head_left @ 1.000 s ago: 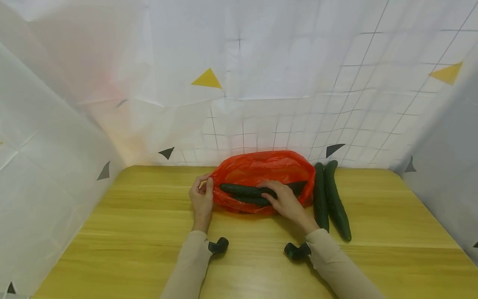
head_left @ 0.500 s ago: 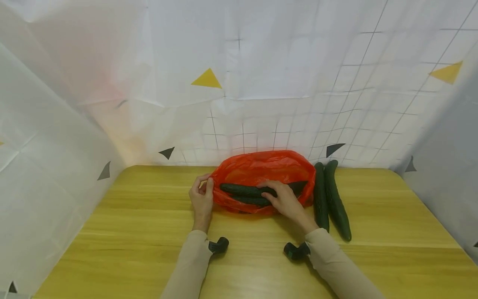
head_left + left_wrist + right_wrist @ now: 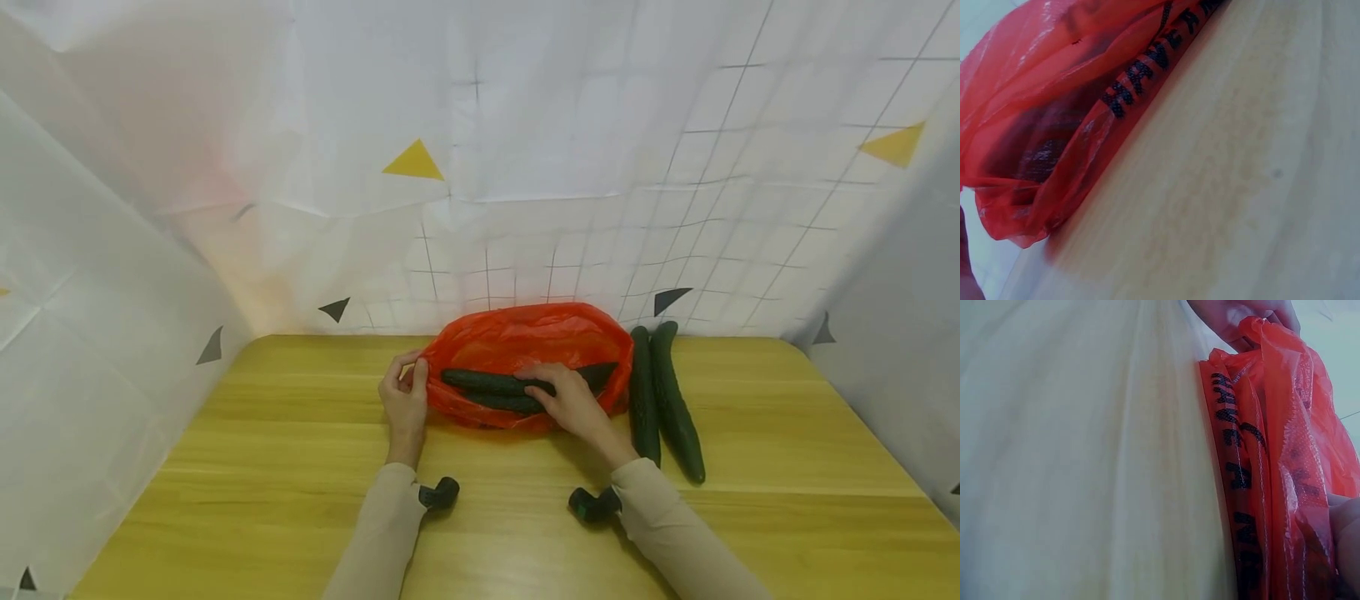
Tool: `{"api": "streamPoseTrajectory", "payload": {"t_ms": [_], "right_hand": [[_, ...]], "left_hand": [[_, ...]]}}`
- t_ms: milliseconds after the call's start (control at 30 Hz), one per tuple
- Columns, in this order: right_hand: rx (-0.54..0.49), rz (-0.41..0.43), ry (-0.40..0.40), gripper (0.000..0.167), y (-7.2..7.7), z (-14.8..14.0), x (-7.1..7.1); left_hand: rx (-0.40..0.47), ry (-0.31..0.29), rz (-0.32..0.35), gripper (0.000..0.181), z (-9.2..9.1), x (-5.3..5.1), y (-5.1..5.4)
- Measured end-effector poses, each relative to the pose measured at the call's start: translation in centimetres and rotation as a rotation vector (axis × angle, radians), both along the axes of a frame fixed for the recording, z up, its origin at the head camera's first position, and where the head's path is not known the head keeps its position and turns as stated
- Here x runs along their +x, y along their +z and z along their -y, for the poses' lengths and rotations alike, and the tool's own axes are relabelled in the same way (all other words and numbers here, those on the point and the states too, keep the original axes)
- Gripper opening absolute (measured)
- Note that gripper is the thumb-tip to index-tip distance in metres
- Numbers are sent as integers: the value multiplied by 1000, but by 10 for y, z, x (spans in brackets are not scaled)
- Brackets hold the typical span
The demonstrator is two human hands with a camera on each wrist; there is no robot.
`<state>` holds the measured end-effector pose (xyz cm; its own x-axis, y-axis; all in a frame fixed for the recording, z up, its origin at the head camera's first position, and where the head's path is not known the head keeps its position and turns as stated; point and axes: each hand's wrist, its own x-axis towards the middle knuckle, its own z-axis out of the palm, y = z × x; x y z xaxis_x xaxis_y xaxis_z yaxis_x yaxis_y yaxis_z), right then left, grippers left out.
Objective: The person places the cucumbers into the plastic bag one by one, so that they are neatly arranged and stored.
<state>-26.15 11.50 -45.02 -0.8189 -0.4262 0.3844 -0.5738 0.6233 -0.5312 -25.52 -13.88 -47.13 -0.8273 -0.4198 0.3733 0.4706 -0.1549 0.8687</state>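
Your left hand point(image 3: 403, 400) pinches the bag point(image 3: 525, 329) at nine o'clock; your right hand point(image 3: 575, 404) grips a cucumber point(image 3: 483, 382) inside it.

Near the frame's centre the bag point(image 3: 540, 327) lies on the table point(image 3: 270, 467) before the backdrop point(image 3: 540, 125), cucumbers point(image 3: 480, 382) inside it beneath the right hand point(image 3: 572, 400), the left hand point(image 3: 405, 398) on its left rim, and, just right of it, an inner cucumber point(image 3: 643, 396) and an outer cucumber point(image 3: 675, 404) side by side.
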Motion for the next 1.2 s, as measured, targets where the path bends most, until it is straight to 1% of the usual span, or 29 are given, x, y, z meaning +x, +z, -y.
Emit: {"api": "streamPoseTrajectory", "payload": {"t_ms": [200, 233, 333, 367, 467, 567, 600, 733, 833, 933, 1067, 1200], "right_hand": [[62, -41, -11, 29, -4, 0, 0], [71, -48, -12, 30, -5, 1, 0], [93, -62, -12, 31, -5, 1, 1], [101, -63, -13, 31, -5, 2, 1], [108, -50, -19, 31, -5, 2, 1], [104, -38, -20, 31, -5, 2, 2], [103, -36, -21, 31, -5, 1, 2], [96, -31, -22, 31, -5, 1, 3], [88, -29, -26, 31, -5, 1, 3], [89, -34, -32, 32, -5, 0, 4], [93, -37, -36, 32, -6, 0, 5], [97, -59, -23, 32, -7, -1, 5]], "left_hand": [[-17, -17, 11, 24, 2, 1, 0], [-20, -20, 13, 24, 2, 2, 1], [-26, -30, 11, 24, 0, 9, 11], [-24, -29, 10, 24, 0, 9, 11], [-18, -22, 1, 26, -1, 9, 10], [-3, -8, -3, 24, 0, 2, 0], [3, -6, -5, 22, 0, 2, 0], [23, -6, -14, 15, -1, 2, -1], [20, -9, -22, 14, -2, 2, -1], [11, -13, -20, 19, -1, 1, -1], [2, -28, 3, 25, -1, 0, -1], [-3, -44, 23, 27, 0, 1, 0]]}}
